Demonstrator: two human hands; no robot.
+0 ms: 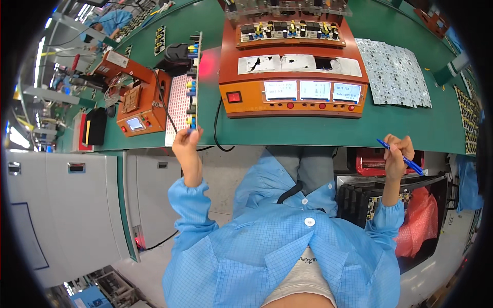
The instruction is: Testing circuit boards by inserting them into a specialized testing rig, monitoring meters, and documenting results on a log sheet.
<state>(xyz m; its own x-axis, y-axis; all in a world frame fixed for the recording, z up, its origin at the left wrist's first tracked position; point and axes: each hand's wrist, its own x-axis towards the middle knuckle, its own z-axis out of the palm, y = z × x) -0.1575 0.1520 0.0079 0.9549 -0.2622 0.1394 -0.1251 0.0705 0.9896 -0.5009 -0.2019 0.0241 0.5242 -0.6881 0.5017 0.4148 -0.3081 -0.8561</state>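
Observation:
My left hand [187, 150] pinches the near end of a long circuit board [198, 84]. The board stands on edge, its blue, yellow and black components facing left. In my right hand [399, 154], at the front right of the bench, a blue pen [413, 166] lies between closed fingers, its tip pointing up and left. Between my hands sits an orange test machine [295, 110] with three lit screens and a red switch. Another board strip with components [290, 34] rests in the holder on top of it.
A smaller orange machine [142, 123] stands left, beside a sheet of red-marked labels [177, 97]. Silvery panels [395, 74] lie right on the green bench [287, 132]. A black cable [216, 128] hangs over the front edge. Below right is a black bin with pink bubble wrap [418, 226].

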